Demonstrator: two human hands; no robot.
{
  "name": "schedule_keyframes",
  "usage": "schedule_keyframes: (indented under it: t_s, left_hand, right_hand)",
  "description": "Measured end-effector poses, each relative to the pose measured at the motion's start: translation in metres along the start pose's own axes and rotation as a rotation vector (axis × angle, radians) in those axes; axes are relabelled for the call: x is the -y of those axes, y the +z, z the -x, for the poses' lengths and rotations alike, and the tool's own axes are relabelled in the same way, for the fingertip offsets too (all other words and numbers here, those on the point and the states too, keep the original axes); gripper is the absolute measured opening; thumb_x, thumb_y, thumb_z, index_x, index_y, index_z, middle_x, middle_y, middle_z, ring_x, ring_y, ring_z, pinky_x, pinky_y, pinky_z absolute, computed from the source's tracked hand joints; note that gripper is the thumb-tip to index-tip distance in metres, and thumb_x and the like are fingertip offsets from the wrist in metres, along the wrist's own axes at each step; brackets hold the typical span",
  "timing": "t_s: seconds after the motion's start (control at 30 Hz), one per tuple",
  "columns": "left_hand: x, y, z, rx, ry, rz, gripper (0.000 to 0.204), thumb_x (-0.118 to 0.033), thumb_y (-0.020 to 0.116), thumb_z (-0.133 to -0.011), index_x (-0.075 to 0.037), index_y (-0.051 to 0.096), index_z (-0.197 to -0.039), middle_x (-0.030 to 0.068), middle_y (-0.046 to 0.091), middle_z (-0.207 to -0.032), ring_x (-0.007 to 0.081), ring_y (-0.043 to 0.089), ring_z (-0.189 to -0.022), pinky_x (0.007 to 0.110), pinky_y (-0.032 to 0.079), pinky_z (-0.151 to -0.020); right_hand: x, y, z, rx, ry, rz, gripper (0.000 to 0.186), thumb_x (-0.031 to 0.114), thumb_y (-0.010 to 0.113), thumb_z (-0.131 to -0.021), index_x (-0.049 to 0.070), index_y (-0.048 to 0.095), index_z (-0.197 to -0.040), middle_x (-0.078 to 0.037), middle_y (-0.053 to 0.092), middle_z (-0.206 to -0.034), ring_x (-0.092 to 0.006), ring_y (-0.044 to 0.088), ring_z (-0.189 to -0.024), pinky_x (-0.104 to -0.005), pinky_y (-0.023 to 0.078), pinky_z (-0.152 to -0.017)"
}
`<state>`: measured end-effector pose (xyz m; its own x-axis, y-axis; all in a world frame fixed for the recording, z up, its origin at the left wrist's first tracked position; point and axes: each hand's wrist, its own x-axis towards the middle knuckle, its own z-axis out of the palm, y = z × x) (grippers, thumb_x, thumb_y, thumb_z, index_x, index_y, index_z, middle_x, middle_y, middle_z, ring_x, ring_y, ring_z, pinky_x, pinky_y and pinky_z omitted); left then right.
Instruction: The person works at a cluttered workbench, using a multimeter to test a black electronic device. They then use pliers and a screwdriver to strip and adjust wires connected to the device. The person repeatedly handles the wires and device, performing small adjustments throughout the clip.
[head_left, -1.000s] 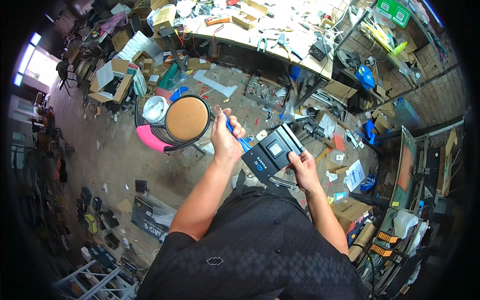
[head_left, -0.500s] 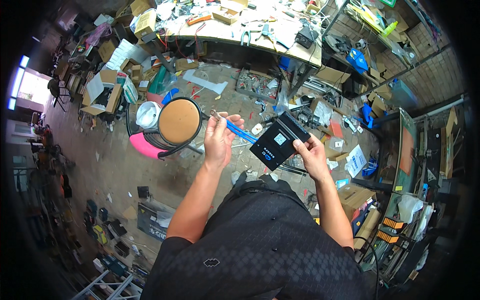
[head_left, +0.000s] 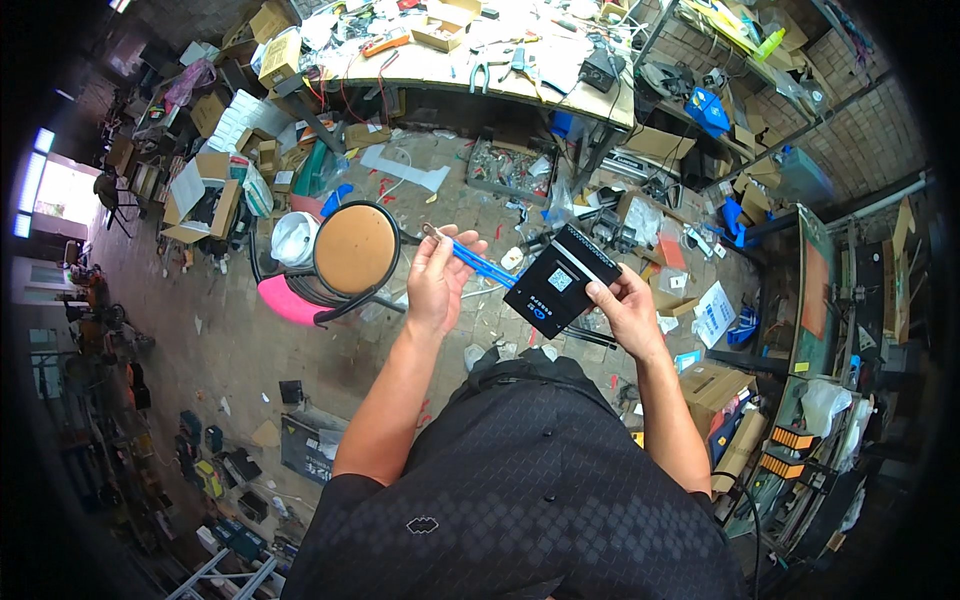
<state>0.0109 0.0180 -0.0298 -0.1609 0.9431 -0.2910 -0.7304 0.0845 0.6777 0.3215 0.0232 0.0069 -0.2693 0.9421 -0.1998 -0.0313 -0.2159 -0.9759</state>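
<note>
Black box (head_left: 540, 290), square white label (head_left: 560, 280)

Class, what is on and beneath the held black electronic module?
On the black electronic module: a white square code, printed markings and the thumb of the right hand. Black cables show past its lower edge; its underside is hidden.

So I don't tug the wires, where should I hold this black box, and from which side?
The black box is likely best pinched at its right corner, from the right: it's flat, with blue wires leaving leftward and black cables lower down.
</note>
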Motion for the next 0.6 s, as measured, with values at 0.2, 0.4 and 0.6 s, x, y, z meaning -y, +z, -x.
schedule_keyframes:
  t_s: [0.2,0.4,0.6]
  left_hand:
    - [-0.004,0.002,0.004,0.010,-0.020,0.003,0.029,-0.021,0.052,-0.114,-0.003,0.056,-0.136,0.0223,0.067,-0.136,0.0366,0.067,-0.128,0.049,0.055,-0.108]
    - [-0.001,0.003,0.007,-0.021,-0.095,0.105,0.038,-0.029,0.047,-0.116,-0.002,0.055,-0.140,0.0215,0.067,-0.136,0.0365,0.066,-0.129,0.049,0.053,-0.110]
    - [0.004,-0.018,0.007,-0.013,-0.215,0.223,0.042,-0.037,0.045,-0.117,-0.004,0.058,-0.138,0.0118,0.071,-0.111,0.0294,0.070,-0.109,0.046,0.055,-0.102]
  right_hand:
    - [0.001,-0.001,0.003,-0.018,-0.021,0.003,0.032,0.015,0.077,-0.101,0.002,0.066,-0.128,-0.003,0.075,-0.103,-0.0099,0.067,-0.091,-0.0288,0.056,-0.082]
    - [0.016,0.003,0.012,0.005,-0.023,0.062,0.028,0.016,0.078,-0.101,0.002,0.067,-0.122,0.001,0.071,-0.105,-0.0074,0.063,-0.096,-0.0271,0.051,-0.087]
    - [0.029,0.010,0.029,0.010,-0.239,0.405,0.026,0.013,0.084,-0.095,0.001,0.070,-0.114,-0.002,0.071,-0.097,-0.0104,0.063,-0.090,-0.0286,0.052,-0.081]
